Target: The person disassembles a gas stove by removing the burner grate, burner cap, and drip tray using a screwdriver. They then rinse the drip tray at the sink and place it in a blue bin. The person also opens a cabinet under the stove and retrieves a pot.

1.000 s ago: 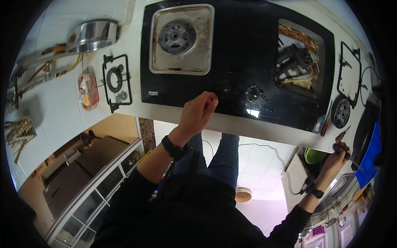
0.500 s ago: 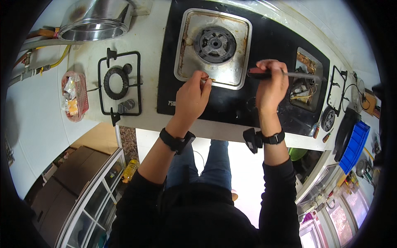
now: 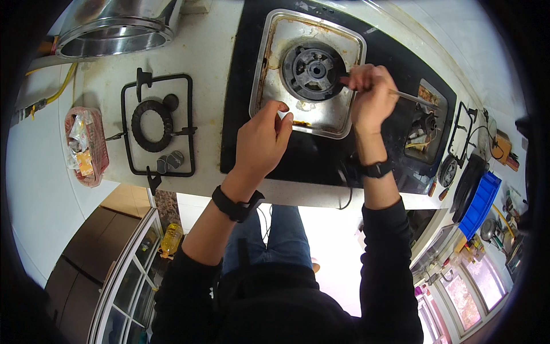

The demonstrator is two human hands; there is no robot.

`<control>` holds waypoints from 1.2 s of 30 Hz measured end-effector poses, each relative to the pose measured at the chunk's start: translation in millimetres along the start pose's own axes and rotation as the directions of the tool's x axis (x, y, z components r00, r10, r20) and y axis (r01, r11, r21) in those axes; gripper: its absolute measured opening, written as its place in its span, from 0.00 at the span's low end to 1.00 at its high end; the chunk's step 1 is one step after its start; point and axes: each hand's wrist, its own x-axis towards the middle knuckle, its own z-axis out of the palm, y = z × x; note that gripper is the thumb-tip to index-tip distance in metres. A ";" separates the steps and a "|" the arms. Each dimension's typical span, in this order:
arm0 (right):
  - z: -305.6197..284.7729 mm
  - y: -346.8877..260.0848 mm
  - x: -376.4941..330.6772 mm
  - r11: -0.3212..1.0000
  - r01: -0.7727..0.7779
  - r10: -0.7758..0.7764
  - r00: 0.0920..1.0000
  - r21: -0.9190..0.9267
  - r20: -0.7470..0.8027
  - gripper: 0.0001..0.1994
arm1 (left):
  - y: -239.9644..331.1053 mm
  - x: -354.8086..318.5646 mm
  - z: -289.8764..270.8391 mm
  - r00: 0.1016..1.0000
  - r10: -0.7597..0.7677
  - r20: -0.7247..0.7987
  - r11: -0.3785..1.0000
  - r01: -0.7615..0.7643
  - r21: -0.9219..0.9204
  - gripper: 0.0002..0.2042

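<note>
My right hand (image 3: 369, 97) is closed around a screwdriver (image 3: 417, 100). Its dark handle end points left toward the burner, while the long metal shaft runs out to the right, over the black cooktop (image 3: 298, 163). My left hand (image 3: 260, 140) is held over the near left part of the steel drip tray (image 3: 326, 117). Its thumb and forefinger are curled close together in a pinch; anything between them is too small to make out. A round grey burner (image 3: 312, 70) sits in the tray, just left of my right hand. Brown stains mark the tray's edges.
A pan support (image 3: 191, 103) with a black ring lies on the counter at left, beside a pink basket (image 3: 98, 157) of small items. A large steel pot (image 3: 123, 34) stands far left. At right are an uncovered burner well (image 3: 421, 146), a blue tray (image 3: 486, 198) and two small screwdrivers (image 3: 438, 191).
My right hand has moved up beside the burner, and the screwdriver now slants down to the right. The left hand stays in its pinch near the tray. The whole view has shifted slightly.
</note>
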 end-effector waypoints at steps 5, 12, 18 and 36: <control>-2.5 0.0 4.5 0.995 -0.073 0.075 0.997 -0.067 0.033 0.17 | -2.7 6.6 -0.4 0.997 0.044 -0.069 0.999 -0.043 0.012 0.07; -9.1 13.1 0.8 0.998 -0.006 0.006 1.000 -0.056 0.009 0.15 | -5.6 19.5 1.7 0.996 0.038 -0.080 0.998 -0.035 0.044 0.10; -7.7 -22.4 -2.9 0.995 0.099 -0.100 0.993 0.020 0.063 0.17 | -4.2 64.4 2.5 1.000 -0.004 -0.019 0.949 0.009 0.314 0.13; 13.2 -4.6 -28.8 0.994 -0.016 -0.002 0.986 0.105 0.165 0.15 | 1.4 80.5 6.1 0.989 -0.145 0.040 0.903 0.116 0.414 0.15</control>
